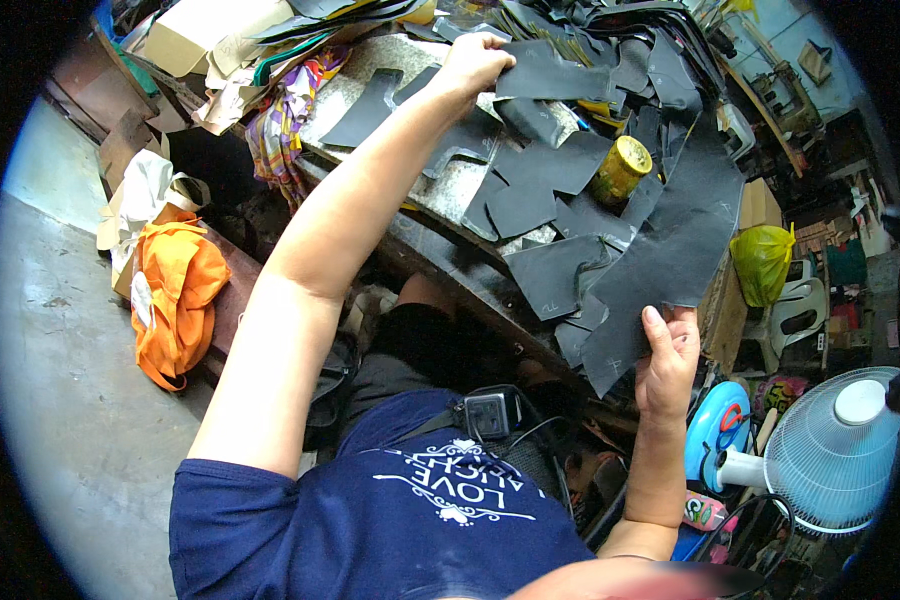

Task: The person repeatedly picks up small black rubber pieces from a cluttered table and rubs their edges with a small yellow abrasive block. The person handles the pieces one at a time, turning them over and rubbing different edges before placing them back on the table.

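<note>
My right hand (668, 360) pinches the near edge of a large, long black leather-like sheet (685, 235), thumb on top. The sheet slants up from my hand across the table's right side. Farther off, my left hand (477, 65) has its fingers closed on the left end of a smaller black leather-like piece (552, 73). Between my hands lie several black cut pieces (520, 185), overlapping on the mottled pale tabletop (410, 55). One cut piece (555, 272) with light markings sits just left of the large sheet. A stained yellow can (622, 170) stands among them.
Stacks of black sheets (550, 35) crowd the table's far side. A patterned cloth (285, 125) hangs at its left end, near an orange cloth bag (178, 290). To the right are a blue and white fan (835, 450), a yellow plastic bag (763, 262) and a white plastic chair (798, 315).
</note>
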